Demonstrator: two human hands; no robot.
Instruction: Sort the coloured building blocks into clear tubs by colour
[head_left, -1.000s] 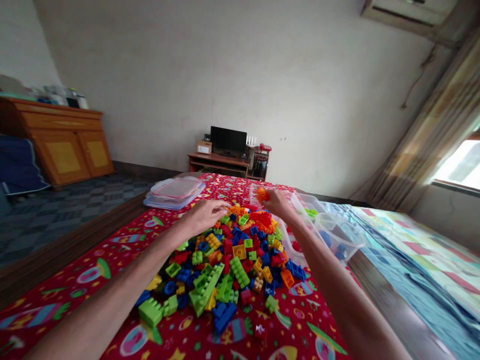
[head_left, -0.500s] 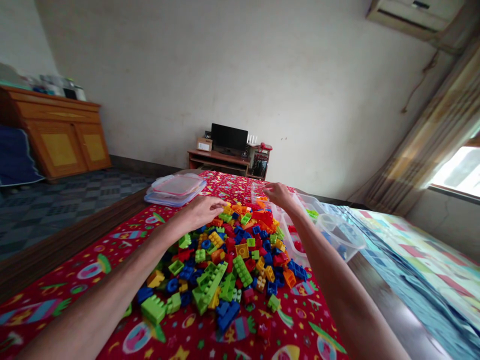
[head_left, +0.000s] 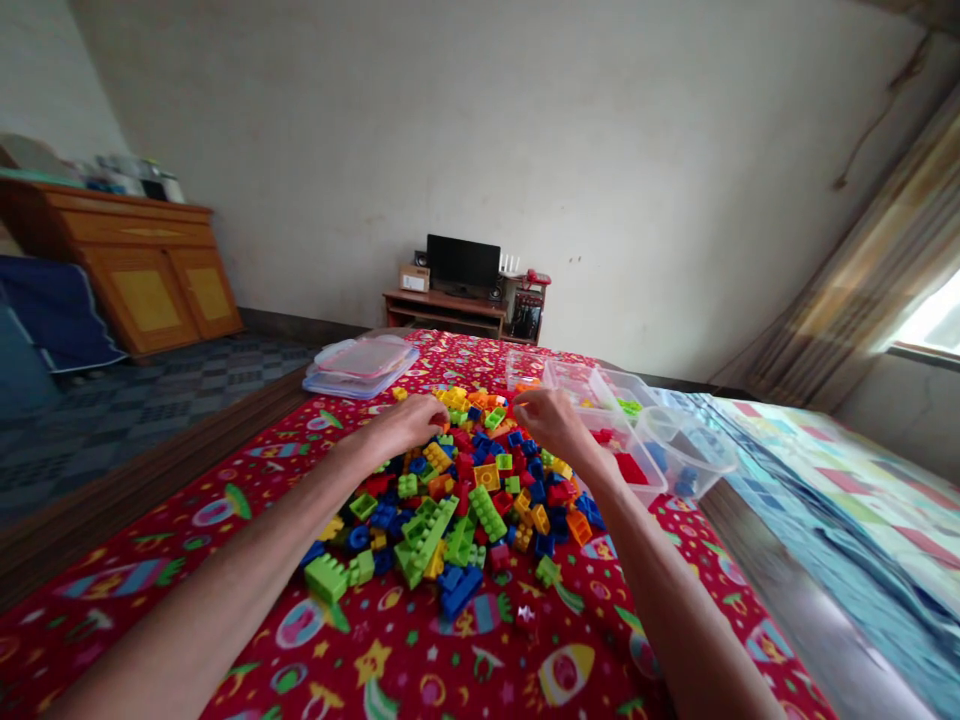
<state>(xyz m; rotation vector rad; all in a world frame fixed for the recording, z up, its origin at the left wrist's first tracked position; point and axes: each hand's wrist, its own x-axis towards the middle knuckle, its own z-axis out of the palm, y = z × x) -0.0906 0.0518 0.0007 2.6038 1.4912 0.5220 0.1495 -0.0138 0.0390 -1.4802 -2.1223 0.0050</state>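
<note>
A heap of toy building blocks (head_left: 486,478) in yellow, green, blue, red and orange lies on a red patterned cloth. At its far left edge, my left hand (head_left: 411,420) is closed, fingers curled down, with a bit of an orange building block (head_left: 445,428) showing at the fingertips. Over the far right side of the heap is my right hand (head_left: 551,415). Its fingers are bent and drawn together, pointing left; whatever they hold, if anything, is hidden. Beyond it, a small clear container (head_left: 525,358) has orange blocks in it.
Right of the heap stand clear plastic containers, one with red blocks (head_left: 631,468), one with green blocks (head_left: 630,407), and a round tub (head_left: 694,455) with blue ones. Stacked lids (head_left: 361,366) lie at the far left. The cloth (head_left: 405,660) covers the table.
My right hand has come back from above the small clear container to the heap. The left hand's fingers have curled down, with orange now at their tips. The view has shifted slightly.
</note>
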